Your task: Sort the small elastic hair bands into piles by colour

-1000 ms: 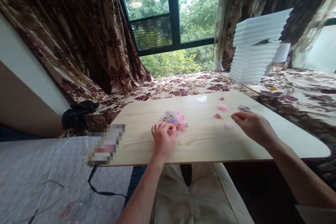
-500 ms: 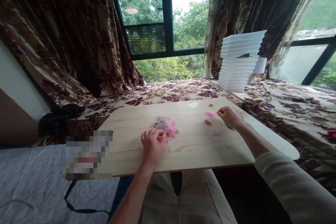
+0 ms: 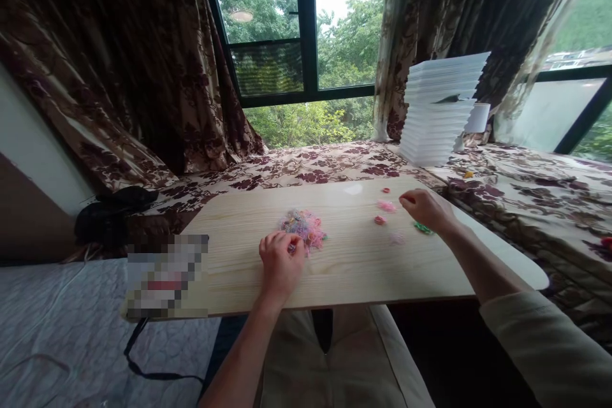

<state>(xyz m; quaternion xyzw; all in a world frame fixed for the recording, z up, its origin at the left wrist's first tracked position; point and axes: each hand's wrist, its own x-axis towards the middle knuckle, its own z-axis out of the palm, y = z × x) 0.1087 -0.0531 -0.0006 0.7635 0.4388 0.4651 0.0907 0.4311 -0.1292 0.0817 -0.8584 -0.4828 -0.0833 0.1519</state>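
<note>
A heap of small coloured elastic bands [image 3: 303,226] lies in the middle of a light wooden board [image 3: 349,268] across my lap. My left hand [image 3: 280,264] rests curled at the heap's near edge, fingertips pinched into the bands. My right hand [image 3: 426,209] sits at the board's right, fingers closed, knuckles up, beside small sorted clusters: a pink one [image 3: 385,206], a red one [image 3: 380,220], a pale lilac one [image 3: 396,239] and green bands [image 3: 422,227] just under the hand. What the right fingers hold is hidden.
A stack of translucent white trays [image 3: 437,111] stands on the floral window seat at the back right. A black bundle [image 3: 112,213] lies left of the board. A blurred packet [image 3: 165,274] covers the board's near-left corner, with a black cord [image 3: 143,363] below it.
My right hand moved from the board's right side inward toward the sorted clusters and now rests over the green bands. The left hand stayed at the heap. The view shifted slightly.
</note>
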